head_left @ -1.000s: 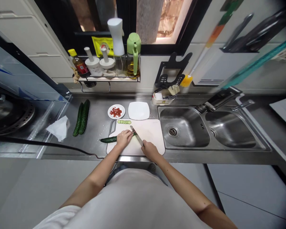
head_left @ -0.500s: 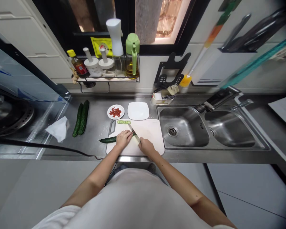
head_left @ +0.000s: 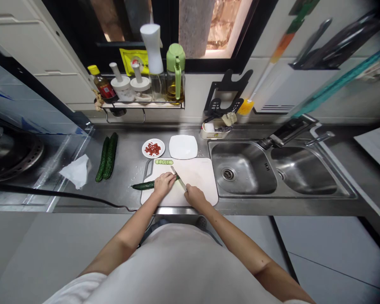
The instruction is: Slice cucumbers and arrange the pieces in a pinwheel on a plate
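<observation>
A dark green cucumber [head_left: 143,185] lies across the white cutting board [head_left: 201,177], its left end sticking out past the board's edge. My left hand [head_left: 164,184] is closed over the cucumber near its right end. In my right hand [head_left: 194,196] is the handle of a knife [head_left: 179,178], whose blade slants up and left across the cucumber's cut end, just right of my left fingers. A short row of pale cucumber slices [head_left: 164,162] lies along the board's far edge. How deep the blade sits cannot be made out.
Behind the board stand a plate of chopped red pieces [head_left: 153,148] and a white square plate [head_left: 183,147]. Two whole cucumbers [head_left: 107,157] and a crumpled white tissue [head_left: 77,171] lie to the left. A double sink [head_left: 245,169] is at the right. Bottles fill the wall rack [head_left: 145,105].
The knife tip has drawn back slightly from the row of slices toward me. Both hands stay nearly in place, and the whole view has shifted a little.
</observation>
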Demonstrator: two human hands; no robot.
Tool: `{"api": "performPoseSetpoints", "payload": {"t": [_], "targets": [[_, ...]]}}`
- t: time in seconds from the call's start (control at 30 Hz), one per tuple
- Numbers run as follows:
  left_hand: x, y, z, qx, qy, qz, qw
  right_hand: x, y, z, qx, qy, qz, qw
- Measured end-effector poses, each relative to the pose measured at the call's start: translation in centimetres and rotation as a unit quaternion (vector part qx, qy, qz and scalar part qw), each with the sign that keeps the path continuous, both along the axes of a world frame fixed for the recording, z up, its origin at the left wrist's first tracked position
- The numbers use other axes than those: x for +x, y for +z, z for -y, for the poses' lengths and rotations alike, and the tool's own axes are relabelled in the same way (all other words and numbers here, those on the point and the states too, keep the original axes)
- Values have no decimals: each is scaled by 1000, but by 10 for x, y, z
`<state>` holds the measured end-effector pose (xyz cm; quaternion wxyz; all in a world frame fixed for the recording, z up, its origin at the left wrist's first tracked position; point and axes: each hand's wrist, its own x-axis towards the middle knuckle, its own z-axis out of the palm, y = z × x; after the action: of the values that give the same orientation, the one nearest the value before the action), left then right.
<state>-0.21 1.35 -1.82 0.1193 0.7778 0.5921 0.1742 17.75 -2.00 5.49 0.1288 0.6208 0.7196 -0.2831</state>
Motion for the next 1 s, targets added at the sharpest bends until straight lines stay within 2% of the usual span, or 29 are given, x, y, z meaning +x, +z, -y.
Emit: {"api": "performPoseSetpoints", "payload": {"t": [0.2, 0.53, 1.0], "targets": [[0, 1, 0, -2, -1, -1, 1000, -1, -1, -3, 0, -1, -6, 1000], [0, 2, 1, 7, -3, 1, 1000, 12, -3, 15, 3, 7, -1, 1000], [1, 6, 1, -24, 8, -4, 1000, 2, -3, 6, -15, -3, 6, 1000]]}}
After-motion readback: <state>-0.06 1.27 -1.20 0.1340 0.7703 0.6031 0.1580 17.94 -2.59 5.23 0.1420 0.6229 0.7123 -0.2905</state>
